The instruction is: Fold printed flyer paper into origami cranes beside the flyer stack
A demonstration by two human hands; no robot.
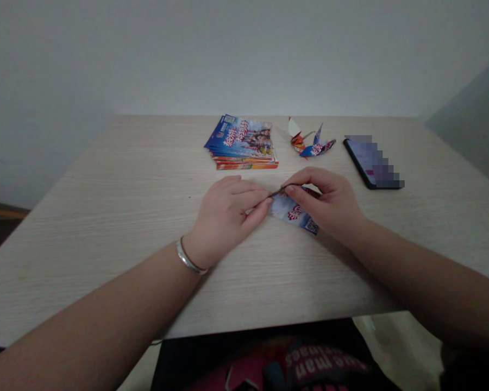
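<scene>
A pale desk (126,179) runs from the wall (244,60) behind the printed stack (244,141) to a near edge well apart from it, with open room to the left of the stack and on its near side. Two bare hands meet on that near side: the left hand (230,212) just in front of the stack, the right hand (328,201) farther right of it. The stack lies by the far edge; well to its right rests a phone (370,165), and between phone and stack stands a folded paper crane (312,145), leaving less room beyond the right hand. Smallest in the scene, a printed sheet (287,209) lies on the near side of the stack and to its right, pinched between the fingers of both hands. Its long axis appears to run left to right, slanting away from the stack at the right end; the left fingers grip its left tip, the right fingers its far, dark edge. The right hand is nearer, covering part of it.
</scene>
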